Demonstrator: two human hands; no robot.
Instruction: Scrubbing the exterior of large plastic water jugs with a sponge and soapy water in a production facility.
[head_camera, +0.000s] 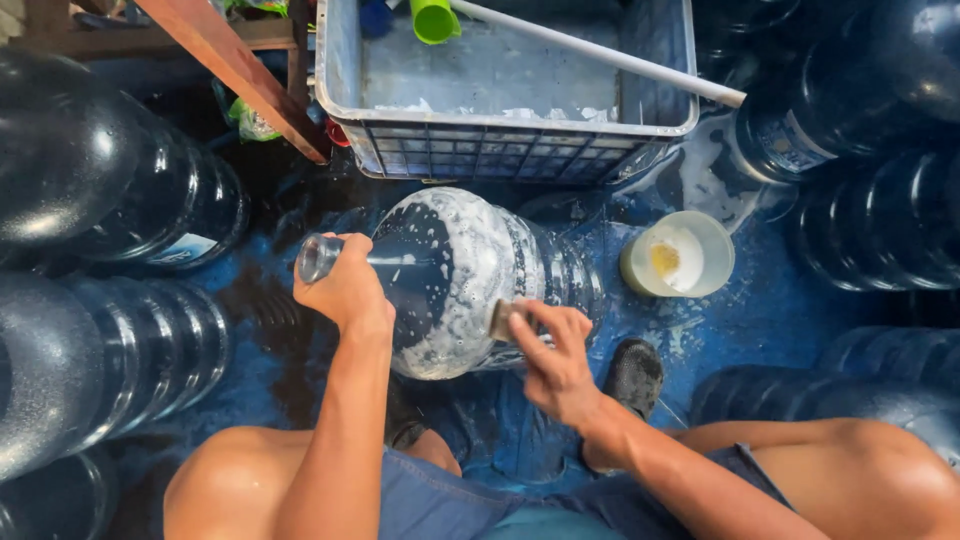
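Soapy jug (450, 280), neck gripped by left fingers (345, 285), right fingers (545, 325) pinching sponge (500, 320), crate (505, 150) beyond.

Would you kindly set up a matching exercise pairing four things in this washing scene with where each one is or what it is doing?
Things:
1. left hand
2. right hand
3. small tub
4. plastic crate

Places or states:
A. stands on the wet blue floor, right of the soapy bottle
B. grips the neck of the soapy bottle
C. sits beyond the bottle, a white pipe across it
D. presses a scrub pad against the bottle's side

Pairs: 1-B, 2-D, 3-A, 4-C
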